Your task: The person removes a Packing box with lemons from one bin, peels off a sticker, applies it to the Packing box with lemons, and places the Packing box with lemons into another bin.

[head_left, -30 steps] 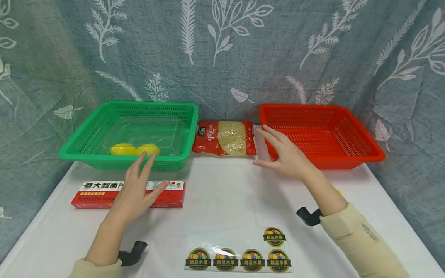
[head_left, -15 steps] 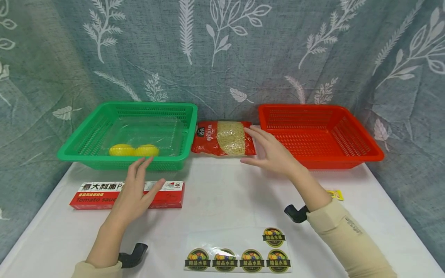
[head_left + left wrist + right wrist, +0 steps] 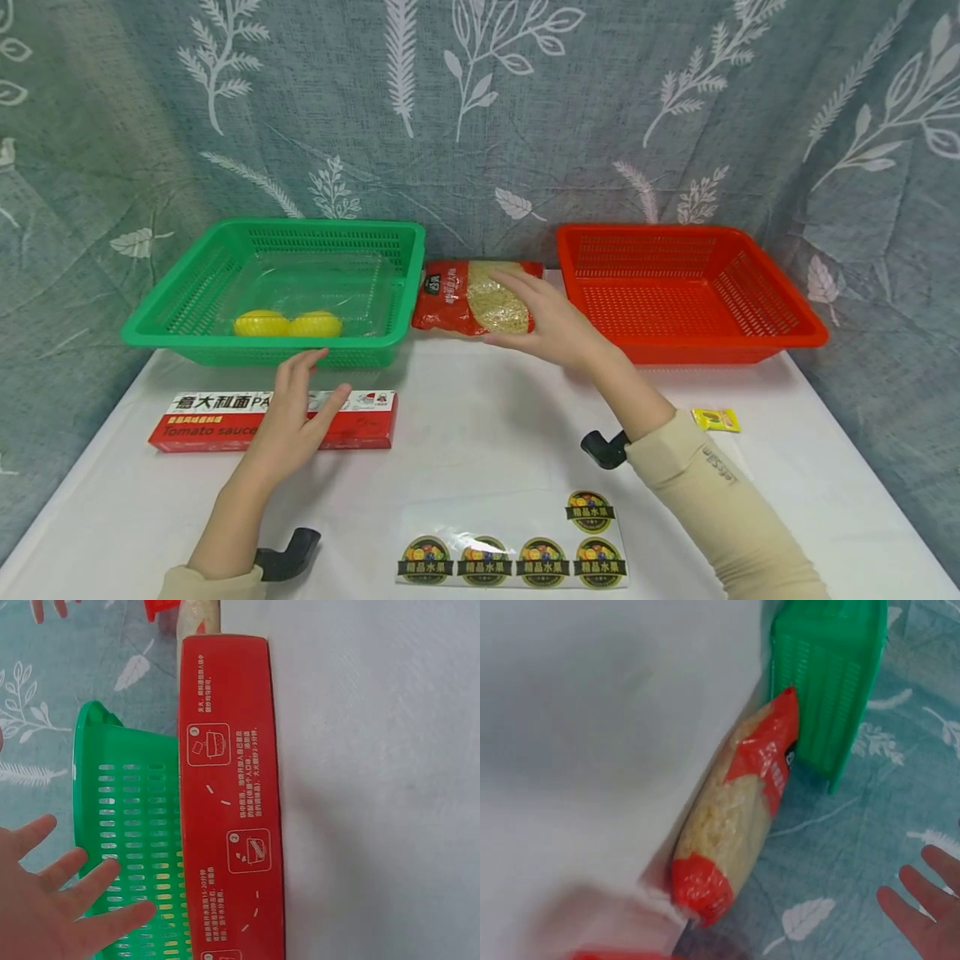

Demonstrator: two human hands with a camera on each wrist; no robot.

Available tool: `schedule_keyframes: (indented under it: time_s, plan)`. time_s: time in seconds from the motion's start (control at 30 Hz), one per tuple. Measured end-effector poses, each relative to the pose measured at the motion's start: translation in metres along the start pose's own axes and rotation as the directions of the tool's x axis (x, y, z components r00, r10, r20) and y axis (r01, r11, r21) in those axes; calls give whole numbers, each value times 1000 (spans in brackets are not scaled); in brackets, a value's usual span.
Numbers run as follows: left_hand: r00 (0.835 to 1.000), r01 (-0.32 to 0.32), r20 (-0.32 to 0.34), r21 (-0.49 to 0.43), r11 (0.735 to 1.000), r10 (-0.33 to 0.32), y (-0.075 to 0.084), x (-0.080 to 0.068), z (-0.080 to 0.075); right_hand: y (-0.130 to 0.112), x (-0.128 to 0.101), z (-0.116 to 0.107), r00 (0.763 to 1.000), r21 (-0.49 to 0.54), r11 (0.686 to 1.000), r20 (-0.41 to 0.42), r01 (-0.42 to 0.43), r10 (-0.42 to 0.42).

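We see our right hand (image 3: 551,325) stretched forward with fingers straight and slightly spread, lying over the right end of the noodle bag (image 3: 468,297); whether they press it or hover just above, we cannot tell. The bag lies flat on the white table (image 3: 480,417), between the green basket (image 3: 187,333) and the red basket (image 3: 750,337). Our left hand (image 3: 292,417) floats relaxed and released, holding nothing, above the red pasta box (image 3: 202,417), which lies just in front of the green basket. Two lemons (image 3: 288,323) sit inside a clear tray in that basket. A sticker sheet (image 3: 517,546) and a small yellow packet (image 3: 716,419) lie nearer us. The right wrist view is blurred.
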State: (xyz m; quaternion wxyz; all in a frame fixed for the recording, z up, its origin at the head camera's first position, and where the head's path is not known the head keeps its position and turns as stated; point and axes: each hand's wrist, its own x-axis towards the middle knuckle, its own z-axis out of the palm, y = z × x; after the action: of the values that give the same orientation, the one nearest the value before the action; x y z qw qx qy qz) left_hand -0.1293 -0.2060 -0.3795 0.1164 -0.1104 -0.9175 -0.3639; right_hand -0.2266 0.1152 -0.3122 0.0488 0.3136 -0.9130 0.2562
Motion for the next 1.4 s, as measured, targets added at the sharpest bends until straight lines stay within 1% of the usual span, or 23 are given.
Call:
schedule_keyframes:
  time_s: [0.17, 0.3, 0.43, 0.5, 0.6, 0.67, 0.73, 0.8, 0.83, 0.93, 1.0, 1.07, 1.13, 1.17, 1.2, 1.23, 1.3, 1.37, 1.4]
  plan:
    - [1000, 7, 0, -27, 1000, -7, -2, 0, 2, -8, 9, 6, 999, 2, 1000, 20, 28, -28]
    - [997, 71, 35, -82, 994, -69, -3, 2, 1, -12, 13, 13, 999, 2, 1000, 39, 4, -4]
    - [984, 166, 91, -167, 972, -153, -2, 5, -1, -13, 17, 19, 999, 18, 1000, 44, -15, 14]
    - [978, 199, 107, -195, 960, -181, -3, 6, -2, -13, 19, 21, 999, 34, 999, 42, -11, 10]
    - [973, 223, 104, -216, 951, -205, -4, 7, -1, -15, 22, 25, 999, 60, 998, 51, -12, 9]
    - [973, 228, 100, -228, 947, -210, -5, 7, 0, -17, 24, 28, 998, 70, 997, 62, -14, 9]
    - [971, 237, 101, -259, 936, -218, -5, 7, 0, -19, 26, 31, 997, 79, 997, 72, -10, 5]
    - [968, 250, 103, -307, 918, -229, -6, 8, 1, -21, 27, 34, 997, 83, 997, 81, 2, -9]
    - [966, 260, 104, -335, 906, -239, -6, 8, 1, -22, 28, 35, 997, 81, 997, 81, 8, -15]
    - [955, 297, 110, -431, 852, -277, -8, 11, 3, -25, 31, 37, 997, 62, 998, 71, 31, -36]
    - [943, 325, 110, -505, 799, -314, -15, 15, 7, -27, 33, 38, 997, 47, 998, 67, 45, -48]
    - [932, 342, 109, -583, 737, -346, -23, 18, 11, -29, 35, 39, 996, 42, 998, 62, 56, -59]
    - [923, 346, 103, -645, 682, -371, -24, 20, 13, -31, 37, 40, 996, 42, 997, 63, 65, -68]
    - [918, 343, 96, -678, 650, -384, -23, 21, 13, -31, 38, 41, 995, 45, 997, 64, 67, -70]
    - [916, 336, 91, -706, 624, -391, -20, 22, 12, -32, 39, 42, 995, 48, 996, 64, 72, -75]
    - [911, 335, 87, -725, 602, -402, -15, 22, 11, -33, 41, 43, 995, 49, 996, 66, 71, -74]
    - [901, 336, 79, -751, 569, -427, -6, 23, 8, -34, 43, 44, 995, 51, 996, 72, 67, -70]
    - [884, 335, 74, -788, 517, -461, -2, 25, 8, -35, 44, 46, 995, 59, 996, 78, 60, -64]
    - [876, 337, 71, -798, 500, -476, 0, 26, 7, -35, 45, 46, 995, 65, 996, 80, 55, -60]
